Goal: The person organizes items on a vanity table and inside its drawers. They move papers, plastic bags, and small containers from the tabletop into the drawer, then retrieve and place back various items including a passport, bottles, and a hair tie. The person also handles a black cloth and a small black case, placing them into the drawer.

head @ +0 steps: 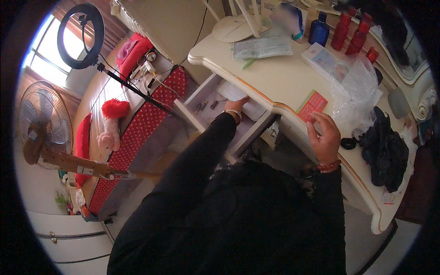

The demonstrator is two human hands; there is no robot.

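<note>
My left hand (236, 106) reaches into an open drawer (192, 118) of the cream dressing table. Its fingers are against a white paper item (231, 90), but whether they grip it is hidden. A few small dark objects (213, 104) lie on the drawer floor beside the hand. Over the tabletop's front edge, my right hand (325, 137) is raised with fingers bent and thumb apart, holding nothing visible. Just beyond its fingertips, a red and green printed card (312, 105) lies on the tabletop (275, 79).
Clear plastic wrapping (357, 96), a black plastic bag (385, 151) and a white box (323, 62) lie on the table. A blue bottle (319, 30) and red bottles (358, 37) stand behind. Leftward are a ring light (62, 37), a fan (46, 120) and a bed.
</note>
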